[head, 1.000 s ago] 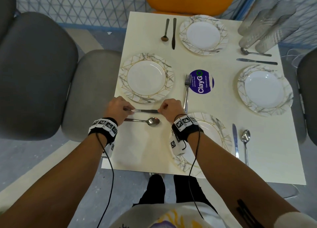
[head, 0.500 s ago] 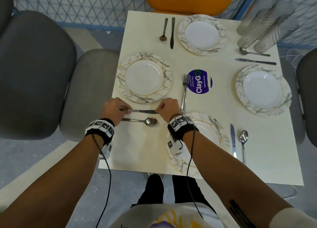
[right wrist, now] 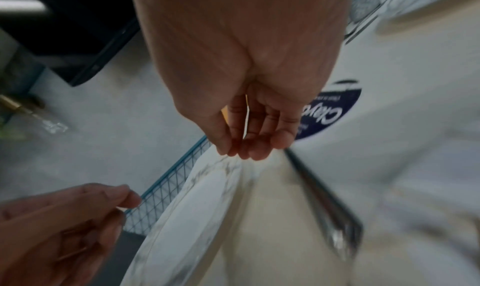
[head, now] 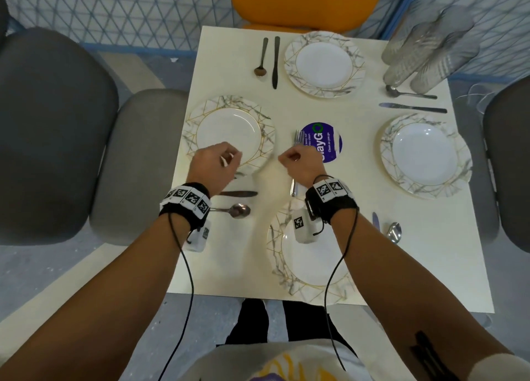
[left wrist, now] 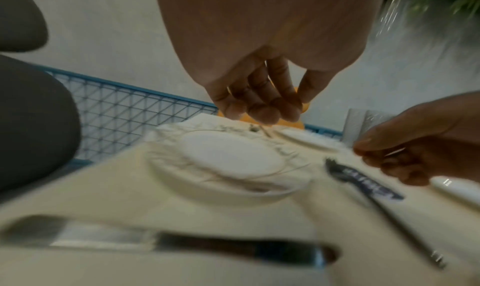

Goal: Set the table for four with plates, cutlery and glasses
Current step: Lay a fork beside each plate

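Four marbled plates sit on the white table (head: 329, 197): left plate (head: 229, 131), far plate (head: 324, 64), right plate (head: 424, 154), near plate (head: 309, 268). A knife (head: 239, 193) and a spoon (head: 233, 210) lie side by side below the left plate. My left hand (head: 228, 158) hovers over that plate's near rim, fingers (left wrist: 262, 110) loosely curled and holding nothing. My right hand (head: 288, 159) hangs over a fork (head: 298, 136) beside the purple sticker (head: 329, 142), its fingers (right wrist: 246, 147) relaxed and holding nothing. Several ribbed glasses (head: 424, 44) stand at the far right corner.
Spoon-and-knife pairs lie by the far plate (head: 274, 62), above the right plate (head: 413, 108) and right of the near plate (head: 394, 232). Grey chairs (head: 51, 133) stand on the left, another on the right (head: 507, 156), an orange chair (head: 307, 1) at the far side.
Both hands have let go of the knife and lifted forward off the table. The knife now lies flat just above the spoon.
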`<move>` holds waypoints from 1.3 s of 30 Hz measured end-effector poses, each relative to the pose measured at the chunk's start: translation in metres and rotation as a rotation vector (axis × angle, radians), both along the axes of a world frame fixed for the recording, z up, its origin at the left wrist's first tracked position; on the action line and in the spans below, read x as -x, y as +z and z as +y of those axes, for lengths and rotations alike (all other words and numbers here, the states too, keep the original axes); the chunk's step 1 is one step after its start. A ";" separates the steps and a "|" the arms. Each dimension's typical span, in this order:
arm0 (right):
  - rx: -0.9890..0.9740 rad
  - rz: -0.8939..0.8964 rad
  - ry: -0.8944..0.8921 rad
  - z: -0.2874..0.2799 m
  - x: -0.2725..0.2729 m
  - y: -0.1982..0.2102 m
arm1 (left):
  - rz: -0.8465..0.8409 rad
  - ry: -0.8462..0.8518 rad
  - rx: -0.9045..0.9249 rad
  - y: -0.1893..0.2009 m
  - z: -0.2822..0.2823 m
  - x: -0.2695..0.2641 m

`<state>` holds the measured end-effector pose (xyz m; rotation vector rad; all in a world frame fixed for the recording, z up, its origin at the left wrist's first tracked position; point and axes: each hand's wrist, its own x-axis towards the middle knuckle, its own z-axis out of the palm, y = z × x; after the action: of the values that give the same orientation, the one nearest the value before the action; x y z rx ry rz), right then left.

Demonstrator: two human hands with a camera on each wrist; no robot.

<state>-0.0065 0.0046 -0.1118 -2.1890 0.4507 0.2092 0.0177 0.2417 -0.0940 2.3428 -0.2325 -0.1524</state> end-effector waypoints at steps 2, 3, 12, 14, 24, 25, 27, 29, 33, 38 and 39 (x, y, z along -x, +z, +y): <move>0.028 0.008 -0.020 -0.020 -0.009 0.003 | 0.043 0.003 0.086 0.003 -0.031 -0.005; 0.050 0.016 -0.025 -0.029 -0.013 0.003 | 0.075 0.007 0.123 0.002 -0.047 -0.007; 0.155 0.143 -0.044 -0.071 -0.057 -0.008 | 0.317 0.069 0.067 -0.032 -0.147 -0.024; 0.151 0.157 -0.036 -0.073 -0.066 -0.013 | 0.343 0.096 -0.005 -0.040 -0.159 -0.026; 0.186 0.177 0.105 -0.079 -0.088 -0.018 | 0.362 0.195 -0.190 -0.055 -0.185 -0.027; 0.177 0.165 0.094 -0.081 -0.088 -0.016 | 0.365 0.193 -0.188 -0.054 -0.186 -0.027; 0.152 0.141 0.071 -0.088 -0.089 -0.011 | 0.375 0.175 -0.159 -0.051 -0.188 -0.029; 0.127 0.110 0.077 -0.095 -0.090 -0.002 | 0.409 0.177 -0.056 -0.045 -0.189 -0.030; 0.085 0.009 0.041 -0.107 -0.097 0.023 | 0.543 0.238 0.313 -0.025 -0.194 -0.036; -0.092 -0.095 -0.085 -0.112 -0.103 0.048 | 0.607 0.280 0.691 0.009 -0.193 -0.041; -0.144 -0.134 -0.109 -0.111 -0.099 0.058 | 0.595 0.285 0.725 0.017 -0.190 -0.041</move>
<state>0.0926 -0.1061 -0.0538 -2.0173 0.4632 0.0337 0.0585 0.0521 -0.0767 1.5036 0.2978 -0.5165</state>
